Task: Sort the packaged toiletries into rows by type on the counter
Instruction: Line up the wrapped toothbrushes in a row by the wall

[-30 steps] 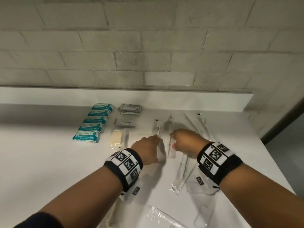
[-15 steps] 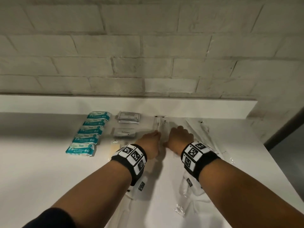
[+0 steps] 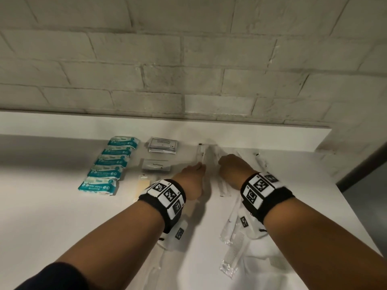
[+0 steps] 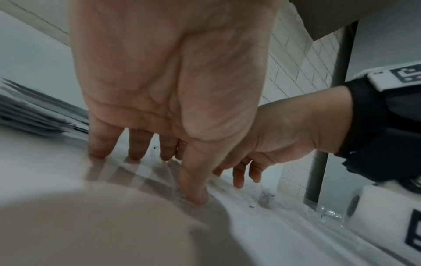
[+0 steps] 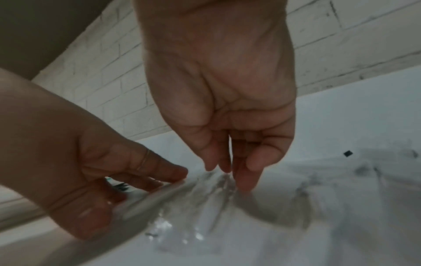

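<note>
Both my hands rest on clear-wrapped toothbrush packets [image 3: 202,153] near the back of the white counter [image 3: 52,206]. My left hand [image 3: 196,172] has straight fingers, and its fingertips [image 4: 193,196] press the wrap flat. Just to its right, my right hand [image 3: 230,166] points its fingers [image 5: 243,181] down onto a neighbouring clear packet [image 5: 205,194]; they touch it without gripping. A row of teal wipe packs [image 3: 109,164] lies at the left. Grey sachets [image 3: 163,144] and a toothpaste sachet [image 3: 156,164] lie beside it.
A yellowish packet [image 3: 143,182] lies partly under my left wrist. Clear-wrapped combs [image 3: 233,250] and more clear packets lie under my right forearm. A brick wall [image 3: 188,70] with a white ledge bounds the back. The counter's edge drops off at the right.
Both hands have moved away from me toward the wall, and the clear toothbrush packets under them now lie farther back, beside the grey sachets.
</note>
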{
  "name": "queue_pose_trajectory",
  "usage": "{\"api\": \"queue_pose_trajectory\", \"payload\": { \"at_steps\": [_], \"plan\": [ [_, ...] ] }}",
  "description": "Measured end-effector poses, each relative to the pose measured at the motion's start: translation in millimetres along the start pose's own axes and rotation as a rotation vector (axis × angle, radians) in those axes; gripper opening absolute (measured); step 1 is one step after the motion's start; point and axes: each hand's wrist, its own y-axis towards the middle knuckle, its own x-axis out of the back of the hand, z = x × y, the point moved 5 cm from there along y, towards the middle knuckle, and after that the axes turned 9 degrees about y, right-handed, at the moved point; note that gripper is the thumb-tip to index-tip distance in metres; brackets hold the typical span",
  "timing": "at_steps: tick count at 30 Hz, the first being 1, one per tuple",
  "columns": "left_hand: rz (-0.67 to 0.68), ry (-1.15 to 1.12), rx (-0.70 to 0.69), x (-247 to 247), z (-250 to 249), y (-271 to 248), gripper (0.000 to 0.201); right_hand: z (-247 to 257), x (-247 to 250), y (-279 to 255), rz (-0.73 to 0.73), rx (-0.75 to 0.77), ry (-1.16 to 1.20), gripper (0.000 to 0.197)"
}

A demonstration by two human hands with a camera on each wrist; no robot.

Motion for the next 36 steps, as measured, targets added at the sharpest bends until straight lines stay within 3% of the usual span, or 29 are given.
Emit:
{"api": "queue_pose_trajectory", "payload": {
  "at_steps": [3,7,12,14,17,20,22,25,27,30,32,36],
  "plan": [
    [0.071,0.026,-0.008,-3,-2,-1,0.101,11,-6,-2,0.05,0.102,-0.035,0.041],
    [0.112,0.014,-0.008,8,-7,-6,0.12,12,27,-10,-0.007,0.227,0.092,0.045],
    [0.124,0.11,-0.12,1,-33,-7,0.108,-42,19,-52,0.316,0.188,-0.055,0.05],
    [0.116,0.091,-0.106,2,-28,-5,0.109,-47,5,-59,0.232,0.243,-0.181,0.047],
    [0.113,0.07,-0.098,3,-21,-6,0.107,-39,-4,-58,0.061,0.418,-0.282,0.027],
    [0.11,0.062,-0.1,3,-22,-9,0.106,-41,9,-53,0.047,0.414,-0.154,0.02],
    [0.107,0.053,-0.091,4,-21,-9,0.106,-40,28,-46,-0.067,0.441,-0.043,0.024],
    [0.119,0.048,-0.094,3,-19,-8,0.106,-31,42,-40,-0.195,0.497,-0.075,0.048],
    [0.121,0.049,-0.093,2,-19,-8,0.106,-34,43,-34,-0.225,0.374,-0.045,0.059],
    [0.116,0.039,-0.094,2,-18,-7,0.106,-44,40,-37,-0.237,0.145,0.038,0.045],
    [0.115,0.037,-0.097,2,-18,-7,0.107,-40,28,-43,-0.17,0.1,0.004,0.031],
    [0.114,0.041,-0.101,3,-19,-5,0.109,-24,-3,-45,-0.039,0.079,-0.079,0.049]
  ]
}}
